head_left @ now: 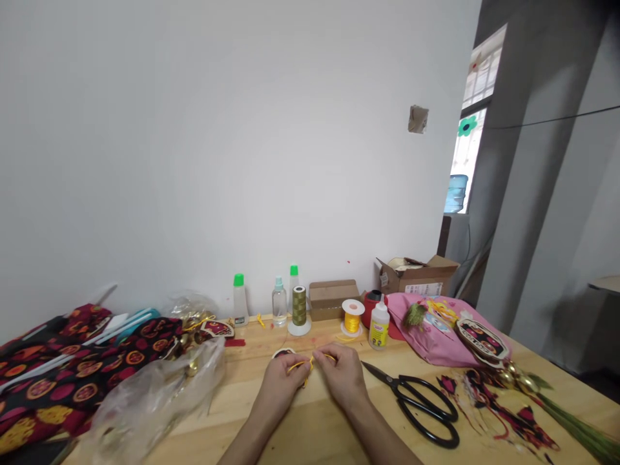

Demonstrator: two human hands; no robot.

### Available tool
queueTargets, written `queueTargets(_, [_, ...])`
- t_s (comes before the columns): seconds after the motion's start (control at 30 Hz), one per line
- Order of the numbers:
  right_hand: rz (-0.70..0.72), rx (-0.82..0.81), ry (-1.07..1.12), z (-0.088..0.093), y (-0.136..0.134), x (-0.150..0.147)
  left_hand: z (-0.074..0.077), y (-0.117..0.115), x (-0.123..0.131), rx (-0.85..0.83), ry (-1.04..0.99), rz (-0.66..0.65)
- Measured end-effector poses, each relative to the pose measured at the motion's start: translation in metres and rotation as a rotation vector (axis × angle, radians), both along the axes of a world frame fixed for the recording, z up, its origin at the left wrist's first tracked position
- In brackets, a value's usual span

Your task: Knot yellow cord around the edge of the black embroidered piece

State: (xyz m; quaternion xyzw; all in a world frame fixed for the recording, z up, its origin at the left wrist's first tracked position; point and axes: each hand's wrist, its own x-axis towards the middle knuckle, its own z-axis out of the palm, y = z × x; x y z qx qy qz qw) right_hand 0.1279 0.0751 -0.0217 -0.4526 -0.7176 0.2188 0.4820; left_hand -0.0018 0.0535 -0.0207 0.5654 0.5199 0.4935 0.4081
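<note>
Both hands meet above the wooden table at the lower middle of the head view. My left hand [285,380] is closed, its thumb and finger pinching a thin yellow cord [312,363]. Close on its right, my right hand [340,372] pinches the same cord, which loops out past the fingertips on both sides. A small round patterned piece [283,352] lies just behind my left hand, partly hidden by it. Black-handled scissors [411,400] rest to the right of my right hand, blades pointing toward the back left.
Behind the hands stand a green thread spool [299,307], a yellow cord spool [352,319], a glue bottle [379,327] and a cardboard box [334,299]. Patterned fabric [140,349] and a plastic bag [159,400] lie left; a pink cloth [431,332] and scraps [513,410] right.
</note>
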Motion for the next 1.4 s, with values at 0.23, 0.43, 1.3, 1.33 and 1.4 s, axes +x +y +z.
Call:
queueTargets(0.23, [0.023,0.004,0.029,0.0025,-0.0023,-0.0008,0.0002,-0.0009,-0.0001,0.021,0.008,-0.005])
queueTargets(0.43, [0.022,0.022,0.017,0.0018,-0.0007,-0.0004,-0.0025,0.0019,-0.0012,0.020,-0.003,-0.008])
queueTargets(1.3, [0.003,0.064,-0.001,0.0054,-0.0048,0.0000,-0.0030,0.0010,-0.0012,0.031,-0.001,0.007])
queueTargets(1.33, [-0.015,0.057,-0.022,0.0053,-0.0052,0.0000,-0.0040,0.0015,-0.0013,0.032,0.008,0.012])
queueTargets(1.4, [-0.064,0.034,-0.061,0.0049,-0.0058,-0.0001,-0.0061,0.0022,-0.0017,0.035,0.033,0.021])
